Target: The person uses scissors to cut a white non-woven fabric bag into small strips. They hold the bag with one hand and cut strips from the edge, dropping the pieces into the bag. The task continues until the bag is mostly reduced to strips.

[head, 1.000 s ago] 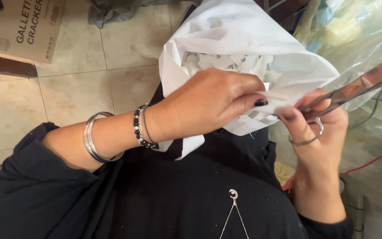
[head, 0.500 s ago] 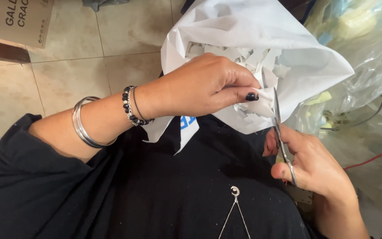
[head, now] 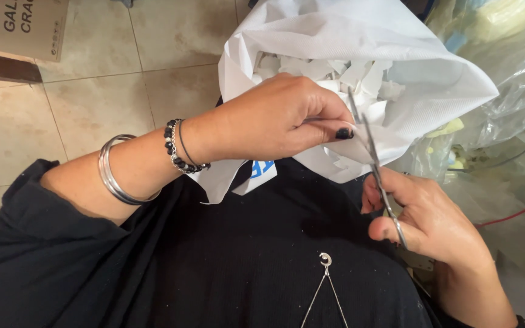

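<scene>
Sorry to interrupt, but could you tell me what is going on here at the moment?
A person in black clothing is cutting white paper. The left hand pinches a small strip at the mouth of a white bag that holds many paper scraps. The right hand holds slim metal scissors, blades pointing up beside the left fingertips. Clear plastic bags lie to the right, a cardboard box on the tiled floor.

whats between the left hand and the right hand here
In the head view the scissors span the gap: handles in the right hand, blades reaching up beside the left hand, which pinches the white sheet.
</scene>
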